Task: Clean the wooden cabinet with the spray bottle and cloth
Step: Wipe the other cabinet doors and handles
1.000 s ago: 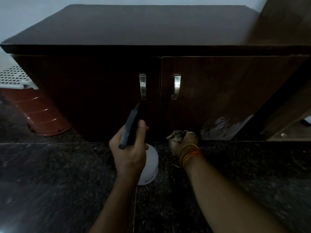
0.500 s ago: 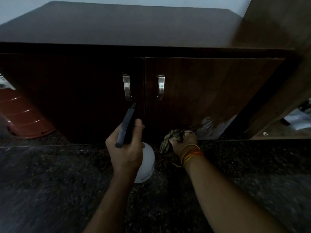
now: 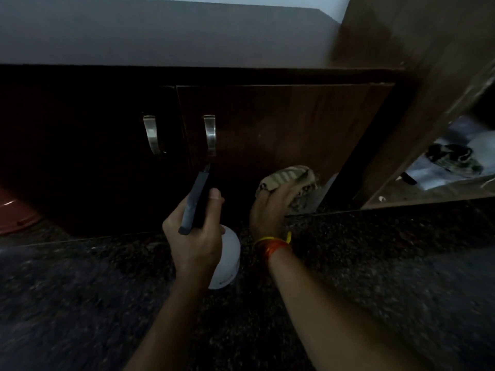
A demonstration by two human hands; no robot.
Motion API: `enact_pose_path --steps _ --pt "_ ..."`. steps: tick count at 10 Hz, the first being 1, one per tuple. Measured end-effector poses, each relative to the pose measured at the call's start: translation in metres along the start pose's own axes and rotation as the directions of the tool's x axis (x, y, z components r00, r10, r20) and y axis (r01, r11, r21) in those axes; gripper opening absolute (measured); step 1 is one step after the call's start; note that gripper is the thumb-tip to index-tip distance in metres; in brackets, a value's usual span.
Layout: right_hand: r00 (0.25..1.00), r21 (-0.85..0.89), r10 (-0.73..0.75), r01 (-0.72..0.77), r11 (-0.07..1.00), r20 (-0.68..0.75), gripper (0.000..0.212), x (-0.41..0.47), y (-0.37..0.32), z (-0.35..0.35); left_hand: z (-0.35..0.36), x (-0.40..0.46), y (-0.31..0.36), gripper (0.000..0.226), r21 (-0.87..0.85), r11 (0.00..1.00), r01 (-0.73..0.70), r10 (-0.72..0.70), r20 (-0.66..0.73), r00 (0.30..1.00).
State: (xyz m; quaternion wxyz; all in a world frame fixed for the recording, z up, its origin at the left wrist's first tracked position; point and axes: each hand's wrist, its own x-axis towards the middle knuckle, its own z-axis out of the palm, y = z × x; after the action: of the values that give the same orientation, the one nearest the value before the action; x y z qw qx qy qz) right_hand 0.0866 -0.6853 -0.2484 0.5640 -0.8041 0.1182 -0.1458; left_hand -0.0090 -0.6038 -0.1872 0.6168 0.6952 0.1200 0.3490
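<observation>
Spray bottle (image 3: 224, 259) upright in left hand's (image 3: 197, 234) grip, nozzle toward cabinet (image 3: 281, 124); cloth (image 3: 288, 182) in right hand's (image 3: 270, 210) grip.

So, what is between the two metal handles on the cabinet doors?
In the head view, only dark door wood and the vertical seam where the doors meet lie between the left handle and the right handle; nothing hangs there.

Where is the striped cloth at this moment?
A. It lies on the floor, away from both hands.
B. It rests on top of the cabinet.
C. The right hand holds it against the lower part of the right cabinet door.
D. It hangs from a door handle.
C: the right hand grips the striped cloth low against the right cabinet door.
</observation>
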Motion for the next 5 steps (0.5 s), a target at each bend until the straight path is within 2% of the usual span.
enact_pose_path --steps 1,2,3,4,5 --pt "0.993 -0.048 -0.02 0.025 0.999 0.116 0.059 -0.004 0.004 0.005 0.0 0.0 -0.001 0.036 0.021 0.999 -0.036 0.036 0.003 0.999" --pt "0.981 -0.207 0.04 0.0 0.978 0.188 0.058 -0.002 0.004 0.004 -0.002 0.0 -0.003 0.03 0.058 0.998 -0.03 0.03 0.006 1.0" --pt "0.998 0.184 -0.018 0.006 0.983 0.064 0.056 -0.001 0.013 -0.001 -0.004 0.0 -0.002 0.023 0.06 0.998 -0.011 0.011 0.004 1.0" --pt "0.998 0.074 0.033 -0.037 0.997 0.052 0.056 0.006 0.021 -0.006 -0.007 0.001 -0.003 0.025 0.062 0.998 -0.001 0.002 -0.019 1.0" --pt "0.985 -0.065 -0.137 0.13 0.989 -0.107 0.063 0.017 0.01 -0.009 -0.005 0.003 -0.003 0.025 0.059 0.998 0.0 0.002 -0.027 1.0"
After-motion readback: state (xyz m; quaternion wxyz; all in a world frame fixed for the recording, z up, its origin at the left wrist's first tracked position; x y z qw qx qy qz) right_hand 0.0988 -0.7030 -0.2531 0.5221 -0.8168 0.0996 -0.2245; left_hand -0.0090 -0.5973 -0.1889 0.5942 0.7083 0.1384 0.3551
